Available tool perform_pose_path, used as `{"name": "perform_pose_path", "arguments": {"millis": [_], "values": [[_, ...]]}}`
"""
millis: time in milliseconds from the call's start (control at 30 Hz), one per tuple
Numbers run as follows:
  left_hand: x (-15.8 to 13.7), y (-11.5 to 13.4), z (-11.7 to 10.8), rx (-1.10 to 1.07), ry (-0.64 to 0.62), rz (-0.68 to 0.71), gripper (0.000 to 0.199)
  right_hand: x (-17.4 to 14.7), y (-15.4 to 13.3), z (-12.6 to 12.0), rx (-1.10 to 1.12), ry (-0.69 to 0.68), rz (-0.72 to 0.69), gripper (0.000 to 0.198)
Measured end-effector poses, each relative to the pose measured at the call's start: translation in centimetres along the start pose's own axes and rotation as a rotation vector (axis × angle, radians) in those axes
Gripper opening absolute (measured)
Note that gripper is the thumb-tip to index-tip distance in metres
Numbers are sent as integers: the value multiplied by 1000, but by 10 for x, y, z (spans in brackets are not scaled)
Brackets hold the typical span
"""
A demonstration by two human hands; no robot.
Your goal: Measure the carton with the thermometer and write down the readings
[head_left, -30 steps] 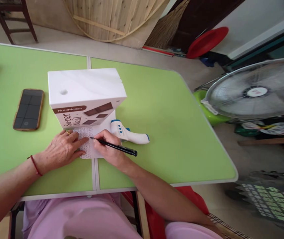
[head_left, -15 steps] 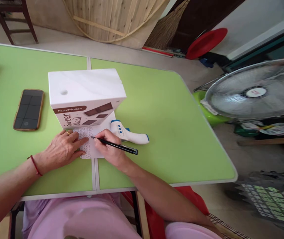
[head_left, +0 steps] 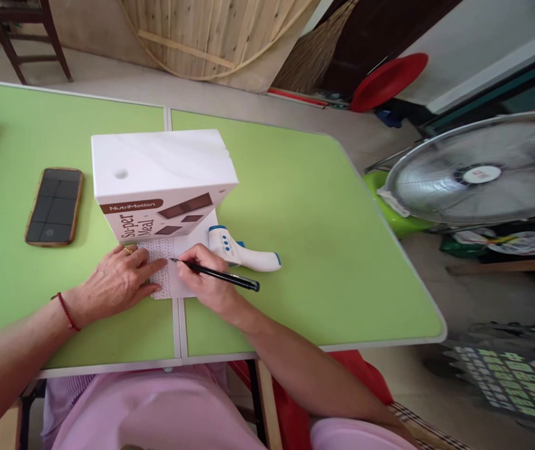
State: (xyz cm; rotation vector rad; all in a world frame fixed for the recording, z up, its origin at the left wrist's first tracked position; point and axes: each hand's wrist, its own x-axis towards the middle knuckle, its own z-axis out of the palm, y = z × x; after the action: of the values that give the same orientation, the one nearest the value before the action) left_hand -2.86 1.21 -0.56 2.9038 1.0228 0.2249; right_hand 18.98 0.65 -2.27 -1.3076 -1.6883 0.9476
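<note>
A sheet of paper [head_left: 182, 285] lies on the green table, its left part covered in rows of small handwriting. My left hand [head_left: 120, 278] rests flat on its left edge, fingers stretched out. Between the fingers of my right hand [head_left: 209, 278] is a black pen [head_left: 223, 274], its tip touching or just above the paper beside the written rows. A white box [head_left: 164, 164] printed "NutriMotion Super Meal" stands on the far part of the sheet and hides it. Just right of the box, a white and blue infrared thermometer [head_left: 249, 255] lies close to my right hand.
A phone [head_left: 53, 206] in a brown-edged case lies on the green table [head_left: 305, 219], left of the box. Past the table's right edge stands a large fan [head_left: 478, 172]. A wooden chair [head_left: 26, 37] and a round wooden board [head_left: 211, 37] are beyond the far edge.
The pen tip has shifted very slightly to the left on the paper. My left hand, the box, the phone and the thermometer stay where they were.
</note>
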Motion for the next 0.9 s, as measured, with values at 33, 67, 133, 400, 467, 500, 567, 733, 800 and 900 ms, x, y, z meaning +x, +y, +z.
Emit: {"name": "perform_pose_path", "arguments": {"millis": [33, 67, 133, 400, 467, 500, 567, 733, 800, 900], "values": [[0, 0, 0, -1, 2, 1, 37, 0, 0, 0, 1, -2, 3, 9], [0, 0, 1, -3, 3, 1, 37, 0, 0, 0, 2, -3, 7, 9], [0, -1, 1, -3, 1, 0, 37, 0, 0, 0, 2, 2, 15, 9], [-1, 0, 0, -4, -7, -5, 37, 1, -1, -1, -16, 14, -13, 9], [-1, 0, 0, -22, -5, -8, 37, 0, -1, 0, -36, 20, -17, 9], [-1, 0, 1, -31, -4, -10, 38, 0, 0, 1, -50, 23, -18, 9], [-1, 0, 1, -37, -3, -14, 38, 0, 1, 1, -78, 27, -17, 9], [0, 0, 1, -19, 3, -5, 37, 0, 2, 0, -78, 20, -19, 8], [0, 0, 0, -4, 6, 1, 37, 0, 2, -1, -73, 17, -16, 8], [0, 0, -2, 13, 14, 5, 36, 1, 1, -2, -40, 2, -22, 8]]}}
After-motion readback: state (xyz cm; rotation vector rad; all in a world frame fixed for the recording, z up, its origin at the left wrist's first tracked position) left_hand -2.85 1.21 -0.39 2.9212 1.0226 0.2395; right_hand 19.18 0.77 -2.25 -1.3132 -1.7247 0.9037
